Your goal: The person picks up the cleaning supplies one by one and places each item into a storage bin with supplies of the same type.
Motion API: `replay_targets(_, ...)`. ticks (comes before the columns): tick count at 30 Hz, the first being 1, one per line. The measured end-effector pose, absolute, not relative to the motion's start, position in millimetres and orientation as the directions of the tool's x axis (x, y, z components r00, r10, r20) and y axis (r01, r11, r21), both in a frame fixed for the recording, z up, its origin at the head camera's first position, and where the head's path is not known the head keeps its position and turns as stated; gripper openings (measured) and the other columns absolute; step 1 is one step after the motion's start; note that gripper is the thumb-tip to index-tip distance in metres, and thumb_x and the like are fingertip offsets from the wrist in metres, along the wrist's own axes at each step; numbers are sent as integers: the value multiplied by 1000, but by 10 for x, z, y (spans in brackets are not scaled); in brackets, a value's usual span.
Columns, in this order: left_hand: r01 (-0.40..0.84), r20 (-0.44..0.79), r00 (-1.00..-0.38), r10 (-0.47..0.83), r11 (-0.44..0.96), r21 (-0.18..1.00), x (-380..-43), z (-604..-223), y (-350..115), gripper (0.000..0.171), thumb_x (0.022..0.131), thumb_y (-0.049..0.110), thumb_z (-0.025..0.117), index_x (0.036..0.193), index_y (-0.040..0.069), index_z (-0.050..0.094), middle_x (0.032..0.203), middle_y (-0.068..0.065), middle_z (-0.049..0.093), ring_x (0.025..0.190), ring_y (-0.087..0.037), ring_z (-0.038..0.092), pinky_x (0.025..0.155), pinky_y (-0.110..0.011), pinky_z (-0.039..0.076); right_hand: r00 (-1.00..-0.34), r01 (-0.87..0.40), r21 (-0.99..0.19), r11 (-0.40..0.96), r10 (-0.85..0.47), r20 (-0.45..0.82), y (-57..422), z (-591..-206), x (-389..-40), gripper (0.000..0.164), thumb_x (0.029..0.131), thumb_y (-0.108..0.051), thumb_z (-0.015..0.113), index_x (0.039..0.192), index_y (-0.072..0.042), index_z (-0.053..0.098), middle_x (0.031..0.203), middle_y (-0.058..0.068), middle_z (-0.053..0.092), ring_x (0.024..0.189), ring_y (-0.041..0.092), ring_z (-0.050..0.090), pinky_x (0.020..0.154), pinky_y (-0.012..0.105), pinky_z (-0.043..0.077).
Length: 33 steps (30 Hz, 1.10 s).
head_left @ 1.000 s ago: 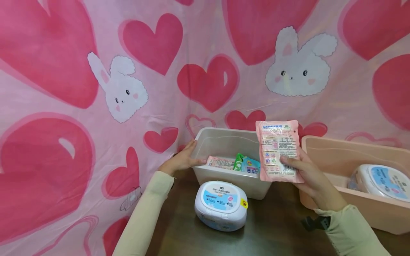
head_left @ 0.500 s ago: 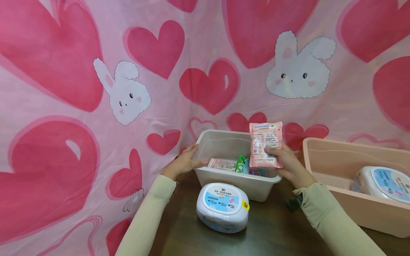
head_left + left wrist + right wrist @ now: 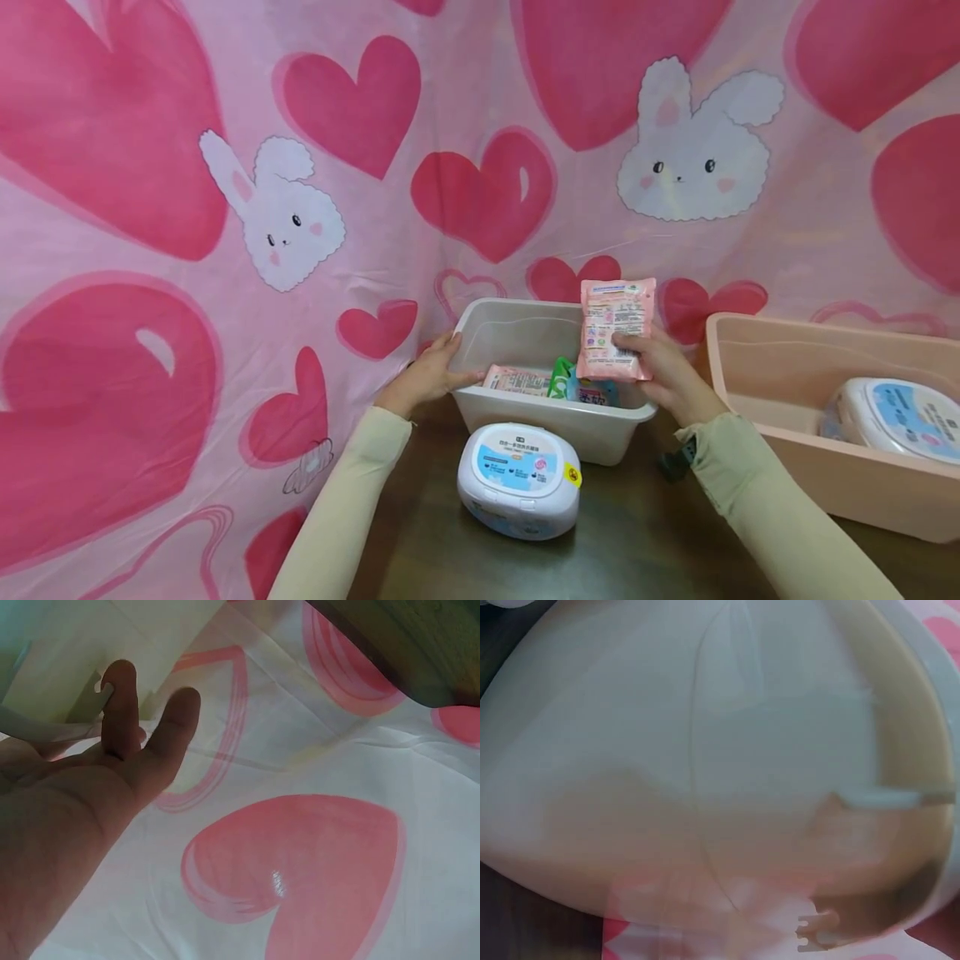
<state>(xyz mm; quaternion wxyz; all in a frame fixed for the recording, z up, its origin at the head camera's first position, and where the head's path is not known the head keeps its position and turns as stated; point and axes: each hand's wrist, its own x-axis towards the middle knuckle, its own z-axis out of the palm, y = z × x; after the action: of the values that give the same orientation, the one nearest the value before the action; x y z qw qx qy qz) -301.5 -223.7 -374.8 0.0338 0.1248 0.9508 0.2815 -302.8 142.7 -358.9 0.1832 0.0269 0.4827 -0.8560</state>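
In the head view my left hand grips the left rim of a grey plastic storage bin, its thumb over the edge. The left wrist view shows this hand at the bin's pale wall. My right hand pinches a pink printed pouch upright above the bin's right half, thumb on the printed side. Inside the bin lie another pink pouch and a green and blue packet, partly covered by the held pouch. Blurred bin wall fills most of the right wrist view.
A white lidded tub with a blue label stands right before the grey bin on the dark table. At the right, a peach bin holds a similar white tub. A pink heart-patterned cloth hangs behind and at left.
My right hand has carried the pink pouch left, from the bin's right edge to over its right half. The left hand stays on the rim.
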Motion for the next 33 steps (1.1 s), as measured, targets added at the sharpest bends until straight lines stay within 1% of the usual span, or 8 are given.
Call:
replay_targets(2, 211, 1, -968, 251, 810, 548, -3018, -3756, -2246, 98, 89, 47, 74, 160, 3, 22, 161, -16, 26, 140, -37, 36, 114, -52, 31, -924, 357, -805, -474, -307, -229, 1396, -3594, -3066, 85, 101, -13, 63, 163, -32, 9, 162, 6, 22, 144, 33, 30, 106, 47, 41)
replay_targets(6, 199, -6, -970, 242, 810, 552, -3021, -3754, -2270, 98, 89, 47, 74, 160, 5, 22, 161, -16, 26, 140, -37, 36, 114, -53, 32, -896, 416, -756, -506, -371, -245, 1323, -3618, -3146, 80, 105, -3, 50, 164, -25, 1, 165, 10, 14, 146, 35, 24, 111, 51, 31)
replay_targets(9, 197, -6, -970, 241, 807, 557, -3024, -3754, -2281, 99, 88, 48, 74, 161, 6, 22, 161, -15, 26, 140, -37, 36, 113, -54, 32, -869, 472, -710, -522, -410, -277, 1278, -3640, -3180, 77, 105, -1, 44, 164, -24, -1, 165, 10, 12, 146, 36, 22, 113, 53, 28)
replay_targets(12, 190, -9, -972, 237, 802, 566, -3027, -3765, -2282, 101, 87, 50, 74, 161, 8, 21, 161, -14, 27, 139, -37, 36, 112, -56, 33, -853, 506, -691, -516, -420, -311, 1252, -3656, -3192, 77, 105, -1, 45, 164, -22, 1, 165, 10, 14, 145, 35, 23, 113, 53, 28)
replay_targets(19, 177, -10, -975, 221, 807, 564, -3039, -3782, -2273, 100, 87, 50, 74, 162, 9, 21, 160, -14, 27, 139, -37, 36, 111, -57, 34, -846, 525, -673, -520, -404, -348, 1238, -3682, -3213, 79, 104, -3, 50, 164, -26, 3, 164, 7, 16, 144, 35, 27, 111, 53, 31)
replay_targets(28, 190, 23, -978, 209, 832, 521, -3069, -3791, -2264, 98, 86, 52, 74, 160, 8, 26, 158, -15, 29, 140, -36, 35, 114, -52, 31, -844, 525, -691, -497, -409, -347, 1247, -3662, -3204, 80, 104, -4, 51, 164, -27, 2, 164, 7, 16, 144, 35, 26, 113, 53, 30)
replay_targets(33, 194, 30, -978, 208, 841, 505, -3072, -3780, -2244, 97, 86, 51, 74, 160, 10, 27, 158, -14, 31, 140, -35, 34, 114, -54, 31, -845, 522, -705, -480, -404, -350, 1258, -3653, -3207, 80, 104, -3, 48, 164, -28, 1, 165, 7, 14, 145, 35, 25, 113, 53, 29)
